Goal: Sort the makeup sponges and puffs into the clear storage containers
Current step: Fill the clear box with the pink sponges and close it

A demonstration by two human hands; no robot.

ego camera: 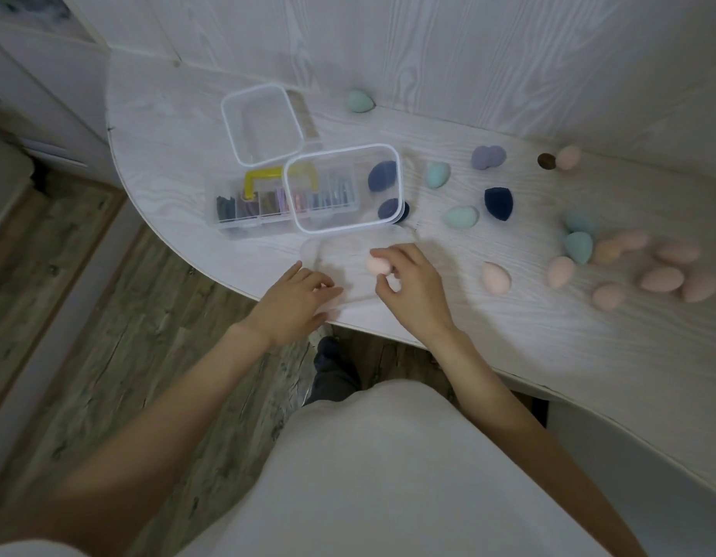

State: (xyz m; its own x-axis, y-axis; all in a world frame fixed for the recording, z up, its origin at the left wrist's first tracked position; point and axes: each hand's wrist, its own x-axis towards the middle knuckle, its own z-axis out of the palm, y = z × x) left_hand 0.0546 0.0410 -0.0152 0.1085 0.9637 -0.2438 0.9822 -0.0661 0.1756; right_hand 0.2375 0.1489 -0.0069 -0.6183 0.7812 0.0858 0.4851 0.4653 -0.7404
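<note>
while pinched: pink sponge (378, 265) in right grip (408, 287)

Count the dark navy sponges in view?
3. Two sit in the middle clear container: one at its upper right, one at its lower right corner. The third lies loose on the table, right of it. Others may be hidden.

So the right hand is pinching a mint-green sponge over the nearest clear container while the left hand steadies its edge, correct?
Not quite: the sponge in the right hand's grip is pale pink, not mint green. The head view shows it held over the nearest clear container, with the left hand resting at that container's edge. The mint-green sponges lie loose on the table.
</note>
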